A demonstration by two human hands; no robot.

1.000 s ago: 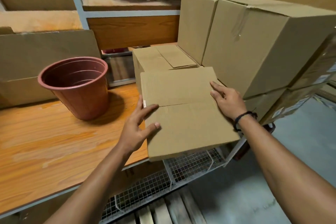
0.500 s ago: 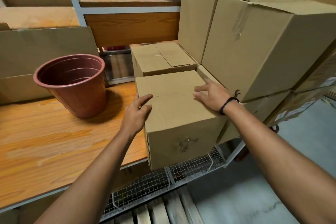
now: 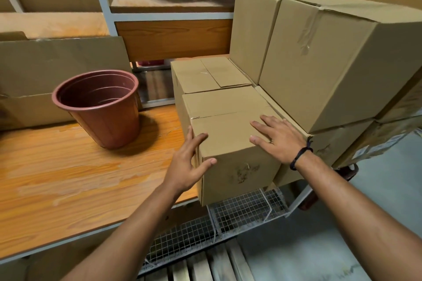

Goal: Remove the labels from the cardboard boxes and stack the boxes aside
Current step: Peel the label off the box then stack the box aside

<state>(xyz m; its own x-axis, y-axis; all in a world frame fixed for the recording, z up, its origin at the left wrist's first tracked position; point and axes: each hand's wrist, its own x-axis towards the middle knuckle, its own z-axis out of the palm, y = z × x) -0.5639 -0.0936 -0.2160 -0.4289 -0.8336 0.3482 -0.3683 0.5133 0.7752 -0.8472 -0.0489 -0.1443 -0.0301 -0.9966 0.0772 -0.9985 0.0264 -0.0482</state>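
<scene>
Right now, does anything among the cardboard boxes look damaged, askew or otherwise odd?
The nearest small brown cardboard box has a scuffed, torn patch on its front face. The large brown cardboard box at right carries wrinkled, peeling tape. Nothing looks spilled.

Box [image 3: 230,143] tips down, sits flat on desk [image 3: 68,166]; left grip [image 3: 187,164] slides to its side, right grip [image 3: 276,138] flattens on top.

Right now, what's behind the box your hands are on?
Another closed cardboard box sits right behind the front box, against it. What lies behind that one's base is hidden.
</scene>
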